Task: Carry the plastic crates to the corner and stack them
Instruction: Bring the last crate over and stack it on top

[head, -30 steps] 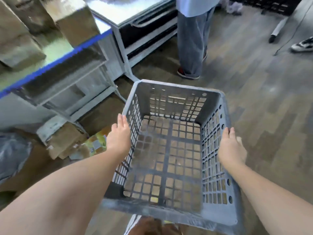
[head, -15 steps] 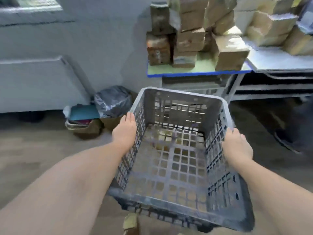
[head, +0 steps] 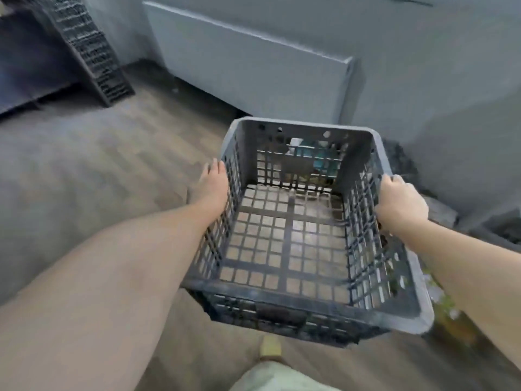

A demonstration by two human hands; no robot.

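I hold an empty grey plastic crate [head: 298, 314] with lattice walls and floor in the air in front of me, above the wooden floor. My left hand [head: 211, 187] presses flat against the outside of its left wall. My right hand [head: 400, 201] grips the rim of its right wall, fingers curled over the edge. A tall dark stack of similar crates [head: 90, 49] stands at the far left in the corner, well away from the one I carry.
A long white cabinet [head: 248, 63] runs along the grey wall ahead. Dark bags and rubbish [head: 406, 170] lie on the floor behind and right of the crate. A dark low surface [head: 28, 66] sits far left. My shoe [head: 270, 347] shows below the crate.
My view has swung left with the crate: the table of stacked boxes and the standing person are gone, and the white cabinet and the corner stack of crates have come into view. Both hands keep hold.
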